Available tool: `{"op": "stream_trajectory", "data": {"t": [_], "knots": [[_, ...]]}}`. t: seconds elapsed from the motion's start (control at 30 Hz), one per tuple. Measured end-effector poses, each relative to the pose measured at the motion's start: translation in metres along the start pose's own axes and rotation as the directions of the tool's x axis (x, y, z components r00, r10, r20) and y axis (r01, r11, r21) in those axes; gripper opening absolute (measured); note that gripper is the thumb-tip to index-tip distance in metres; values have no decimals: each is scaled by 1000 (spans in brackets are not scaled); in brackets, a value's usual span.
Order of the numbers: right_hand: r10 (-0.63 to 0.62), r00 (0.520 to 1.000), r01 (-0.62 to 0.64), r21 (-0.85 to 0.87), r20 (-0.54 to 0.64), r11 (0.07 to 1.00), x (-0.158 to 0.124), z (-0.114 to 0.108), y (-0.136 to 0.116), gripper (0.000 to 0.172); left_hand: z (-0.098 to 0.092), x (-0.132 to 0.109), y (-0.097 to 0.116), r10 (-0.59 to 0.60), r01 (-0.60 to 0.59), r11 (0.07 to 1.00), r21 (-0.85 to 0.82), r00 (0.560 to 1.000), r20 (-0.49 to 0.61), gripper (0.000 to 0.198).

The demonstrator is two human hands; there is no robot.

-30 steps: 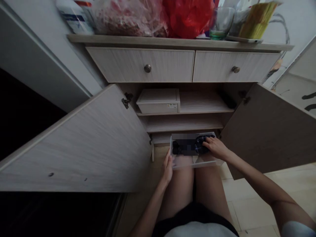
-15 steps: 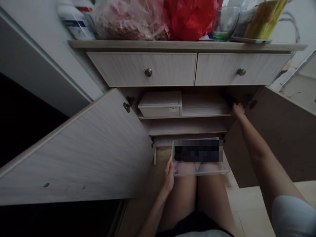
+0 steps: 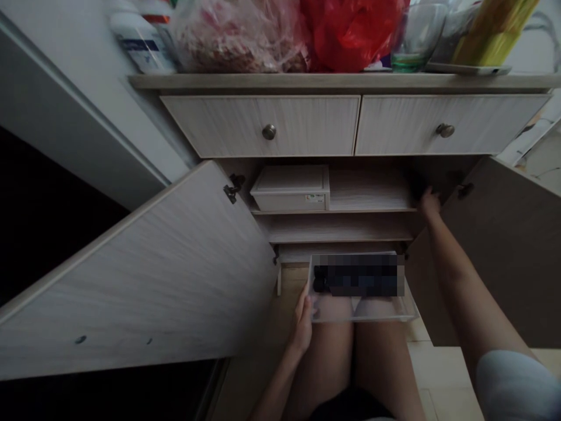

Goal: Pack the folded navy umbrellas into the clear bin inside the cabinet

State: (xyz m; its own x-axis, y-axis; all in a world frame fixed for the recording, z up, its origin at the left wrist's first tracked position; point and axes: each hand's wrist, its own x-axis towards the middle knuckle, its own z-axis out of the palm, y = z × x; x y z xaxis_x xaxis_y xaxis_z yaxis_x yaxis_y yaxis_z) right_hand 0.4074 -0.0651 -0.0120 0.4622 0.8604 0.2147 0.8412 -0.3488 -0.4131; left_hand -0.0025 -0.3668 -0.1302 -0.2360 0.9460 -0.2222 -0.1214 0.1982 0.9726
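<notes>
A clear plastic tray [image 3: 407,314] rests on my thighs, with dark items [image 3: 321,283] inside; most of its contents are blurred out. My left hand [image 3: 302,324] grips the tray by its left side, thumb at the wall. Far to the right, my right hand [image 3: 430,204] reaches into the open cabinet at the upper shelf [image 3: 368,190]. Its fingers are closed at a dark object [image 3: 416,182], whose kind is lost in shadow. On that shelf's left part stands a white lidded box [image 3: 289,190] with a small label.
Both cabinet doors stand open, the left door [image 3: 144,275] and the right door [image 3: 504,251] flanking my legs. Two drawers with knobs [image 3: 269,132] are closed above. Up on the top [image 3: 263,82] are plastic bags, a glass [image 3: 418,38], a white bottle [image 3: 140,44] and a yellow package [image 3: 495,35].
The view has shifted slightly, so the cabinet and tray appear a little lower and farther right. My right hand stays by the dark object on the shelf; my left keeps hold of the tray.
</notes>
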Motion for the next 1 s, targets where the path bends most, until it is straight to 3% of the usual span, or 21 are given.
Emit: {"op": "stream_trajectory", "data": {"t": [0.17,0.27,0.33,0.4,0.5,0.63,0.7,0.8,0.9,1.0], "knots": [[185,983,-182,233,9,955,-12,-12,-5,59,1,-2,3,5,-5,1000,0,1000,-8,86],[289,956,-277,505,56,817,-34,-17,-6,44,2,-2,3,2,-2,1000,1,1000,4,84],[282,949,-305,644,141,702,-57,-21,-3,34,2,-1,3,7,-7,1000,-4,1000,13,83],[191,954,-299,744,230,597,-88,-26,4,27,2,-1,3,14,-14,1000,-6,1000,15,84],[-11,948,-270,822,318,501,-138,-39,20,35,3,0,3,20,-20,1000,-4,1000,18,89],[-281,900,-127,818,333,562,-194,-66,35,42,3,0,2,23,-22,1000,-6,999,26,100],[-440,830,-27,811,345,585,-213,-79,38,40,4,-1,0,39,-38,999,-2,999,33,99],[-636,659,96,794,400,600,-233,-91,36,35,4,0,-2,104,-104,995,8,994,30,93],[-748,498,231,764,439,603,-247,-89,31,30,5,2,-3,177,-178,984,32,984,20,88],[-790,381,340,722,480,603,-256,-78,25,25,6,3,-4,213,-214,976,49,977,19,89]]}}
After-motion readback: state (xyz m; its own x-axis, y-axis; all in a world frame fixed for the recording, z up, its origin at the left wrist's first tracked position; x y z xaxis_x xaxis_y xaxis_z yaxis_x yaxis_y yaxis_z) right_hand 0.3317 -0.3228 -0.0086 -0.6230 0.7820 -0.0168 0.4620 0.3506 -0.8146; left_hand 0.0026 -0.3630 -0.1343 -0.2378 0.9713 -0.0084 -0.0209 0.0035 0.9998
